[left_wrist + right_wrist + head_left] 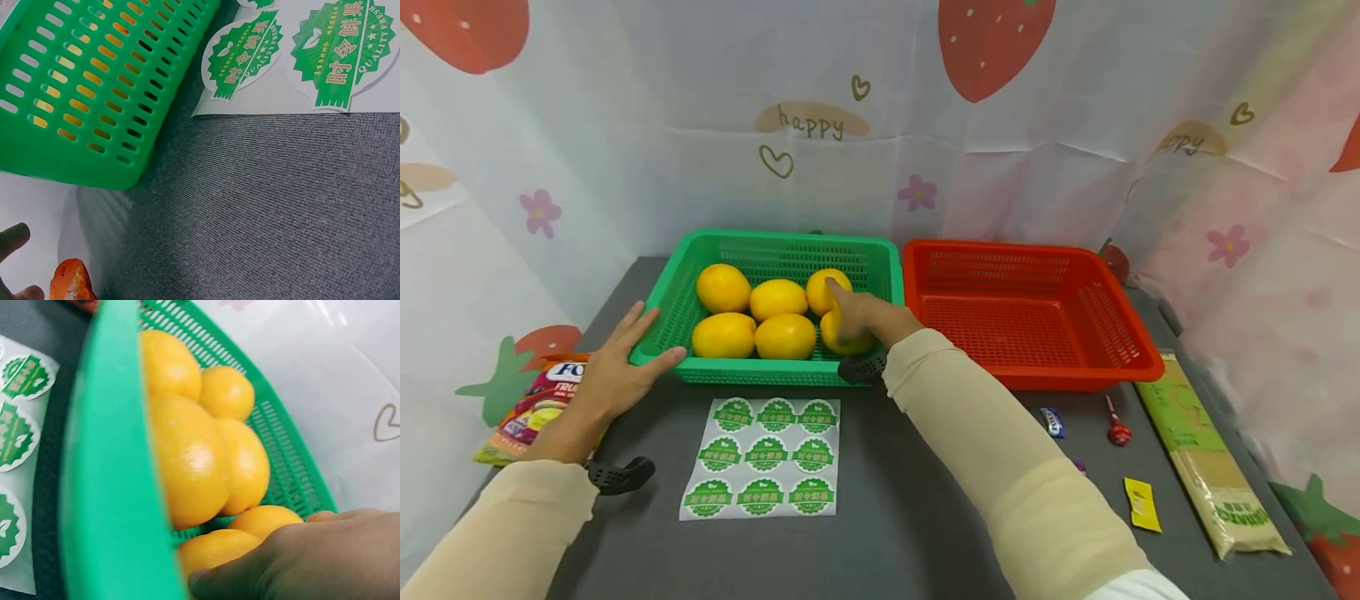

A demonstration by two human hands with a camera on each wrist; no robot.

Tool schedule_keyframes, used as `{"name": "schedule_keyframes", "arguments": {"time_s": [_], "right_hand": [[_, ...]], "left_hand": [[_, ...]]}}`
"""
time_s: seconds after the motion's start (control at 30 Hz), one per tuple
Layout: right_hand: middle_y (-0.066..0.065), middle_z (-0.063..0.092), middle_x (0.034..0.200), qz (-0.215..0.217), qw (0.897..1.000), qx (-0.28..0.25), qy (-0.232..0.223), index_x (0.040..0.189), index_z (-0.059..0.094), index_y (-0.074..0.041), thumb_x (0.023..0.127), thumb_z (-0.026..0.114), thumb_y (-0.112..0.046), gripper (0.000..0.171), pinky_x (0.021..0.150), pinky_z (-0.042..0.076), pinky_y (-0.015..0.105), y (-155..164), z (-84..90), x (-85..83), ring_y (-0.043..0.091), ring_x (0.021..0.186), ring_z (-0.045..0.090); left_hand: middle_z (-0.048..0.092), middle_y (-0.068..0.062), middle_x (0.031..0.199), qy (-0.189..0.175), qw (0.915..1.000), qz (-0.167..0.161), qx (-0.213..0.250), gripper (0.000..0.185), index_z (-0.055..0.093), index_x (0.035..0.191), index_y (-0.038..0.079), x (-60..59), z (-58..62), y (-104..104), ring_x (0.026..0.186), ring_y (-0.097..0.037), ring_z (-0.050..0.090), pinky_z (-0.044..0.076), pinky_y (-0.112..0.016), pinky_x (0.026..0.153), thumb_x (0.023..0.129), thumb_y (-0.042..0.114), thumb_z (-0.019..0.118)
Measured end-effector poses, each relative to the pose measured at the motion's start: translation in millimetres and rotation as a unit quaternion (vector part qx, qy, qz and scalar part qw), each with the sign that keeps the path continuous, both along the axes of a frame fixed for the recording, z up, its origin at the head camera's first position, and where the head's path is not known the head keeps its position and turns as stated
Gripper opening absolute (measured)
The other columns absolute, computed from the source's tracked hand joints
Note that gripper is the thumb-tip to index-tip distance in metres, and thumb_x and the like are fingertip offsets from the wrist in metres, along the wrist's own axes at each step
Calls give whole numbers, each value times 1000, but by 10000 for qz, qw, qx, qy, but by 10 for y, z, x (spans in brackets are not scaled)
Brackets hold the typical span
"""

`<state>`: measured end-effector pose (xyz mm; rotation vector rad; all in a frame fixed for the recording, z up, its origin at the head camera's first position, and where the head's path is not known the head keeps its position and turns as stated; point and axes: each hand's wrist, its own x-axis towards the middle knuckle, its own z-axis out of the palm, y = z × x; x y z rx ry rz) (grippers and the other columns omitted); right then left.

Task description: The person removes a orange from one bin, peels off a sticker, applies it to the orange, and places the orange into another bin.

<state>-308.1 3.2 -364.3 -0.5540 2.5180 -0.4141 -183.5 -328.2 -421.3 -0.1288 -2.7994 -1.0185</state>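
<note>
Yellow fruits [776, 298], six of them, lie in two rows inside the green basket [692, 258], which stands on the dark desk [887, 508] at its far side, touching the empty red basket [1138, 350] to its right. The right hand [863, 317] reaches over the near rim into the right end of the green basket. Its index finger lies extended onto the far-right fruit [824, 288] while the rest of the hand covers the near-right fruit [833, 335]. Judgement: the finger presses rather than grips. Whether the hidden fingers curl round the lower fruit cannot be told; the right wrist view shows only the back of the hand [312, 562] over the fruit.

The left hand [617, 367] lies flat and spread, fingers straight, against the near-left corner of the green basket, holding nothing. Judgement: it steadies the basket against sliding while the other hand works inside.

A sheet of nine green round stickers [763, 457] lies just in front of the green basket, between the forearms, within easy reach of both hands. A snack bag [523, 412] lies under the left wrist. A lollipop [1117, 432], small sachets [1142, 503] and a long packet [1213, 467] lie at the right, well apart.
</note>
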Motion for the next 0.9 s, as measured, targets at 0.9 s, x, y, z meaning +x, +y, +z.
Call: {"name": "schedule_keyframes", "arguments": {"time_s": [0.9], "right_hand": [[2,58,120,-194,9249,-3127,2155,134,54,-13,74,83,-40,72,77,49,34,799,181,813,18,93,55]], "left_hand": [[4,-8,161,79,9999,38,134,76,18,156,16,-3,-50,18,139,-48,9,10,-75,97,96,43,57]]}}
